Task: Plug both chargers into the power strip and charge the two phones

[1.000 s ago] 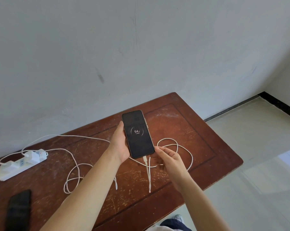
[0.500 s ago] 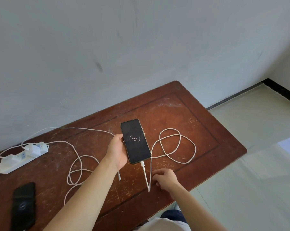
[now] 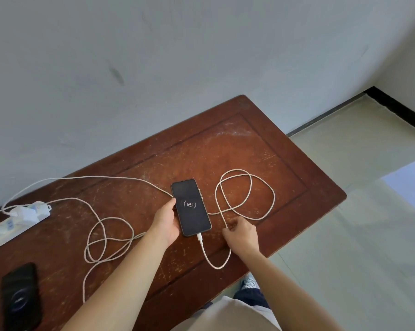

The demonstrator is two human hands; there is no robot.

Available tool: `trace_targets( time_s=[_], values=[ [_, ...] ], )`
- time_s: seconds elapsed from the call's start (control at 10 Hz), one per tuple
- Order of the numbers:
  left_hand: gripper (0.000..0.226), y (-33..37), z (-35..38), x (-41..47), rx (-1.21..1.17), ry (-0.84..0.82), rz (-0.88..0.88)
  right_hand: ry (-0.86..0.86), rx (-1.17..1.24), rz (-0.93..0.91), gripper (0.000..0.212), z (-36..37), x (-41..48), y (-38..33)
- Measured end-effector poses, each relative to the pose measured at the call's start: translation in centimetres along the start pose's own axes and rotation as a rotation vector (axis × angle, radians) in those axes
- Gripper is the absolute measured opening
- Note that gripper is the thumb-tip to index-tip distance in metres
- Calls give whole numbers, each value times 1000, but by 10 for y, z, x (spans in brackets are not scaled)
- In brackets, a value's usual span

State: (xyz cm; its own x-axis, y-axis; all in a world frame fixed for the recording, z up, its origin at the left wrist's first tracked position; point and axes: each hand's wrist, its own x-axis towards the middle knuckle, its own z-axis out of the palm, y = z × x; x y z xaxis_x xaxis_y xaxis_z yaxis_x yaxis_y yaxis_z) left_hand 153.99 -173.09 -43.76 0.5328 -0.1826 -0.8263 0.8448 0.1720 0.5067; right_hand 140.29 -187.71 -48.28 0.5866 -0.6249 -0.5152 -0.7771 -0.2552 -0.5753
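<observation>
Head view; landmark: table [image 3: 285,149]. Near edge: second phone [image 3: 19,299], dark, cable link not discernible. Middle: left hand [image 3: 165,222] half-closed on lit phone [image 3: 191,206], reading 54, plug seated; right hand [image 3: 241,234] curled beside cable [image 3: 247,194], grip unclear. Far left: strip [image 3: 15,222], two chargers [image 3: 26,211] apparently in. Risk, judged: tugging loops unseats plug. Count: phones two, cables two, hands two, strip one.

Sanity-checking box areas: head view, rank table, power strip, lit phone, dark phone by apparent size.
1. Table, by far largest.
2. Power strip, cut off at the left edge.
3-4. Lit phone and dark phone: look alike; the dark one is nearer the camera, so unranked.
</observation>
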Motion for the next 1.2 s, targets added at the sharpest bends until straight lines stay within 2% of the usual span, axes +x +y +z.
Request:
trace_targets(
  time_s=[0.2, 0.3, 0.4, 0.5, 0.6, 0.8, 1.0, 1.1, 1.2],
  values=[
    [31, -12, 2, 17, 78, 29, -36, 124, -68, -69, 22, -30, 27, 15],
    [25, -15, -1, 24, 112, 56, -24, 40, -123, -139, 36, -27, 24, 13],
    [25, -16, -7, 29, 181, 95, -9, 3, -206, -219, 34, -13, 18, 12],
    [35, -17, -11, 29, 249, 98, -10, 34, -145, -201, 25, -4, 20, 8],
    [32, -16, -8, 23, 272, 96, 11, 62, -110, -190, 25, 0, 22, 5],
    [47, -13, -5, 11, 396, 55, 32, 91, -190, -196, 28, 0, 25, 3],
    [57, -26, -6, -1, 652, 34, 138, 61, -215, -188, 28, -8, 24, 2],
    [67, -34, -15, -8, 832, 3, 202, -10, -238, -187, 26, -13, 22, 1],
    [66, -40, -24, -16, 937, -10, 268, -11, -242, -222, 27, -29, 26, -12]
  ],
)
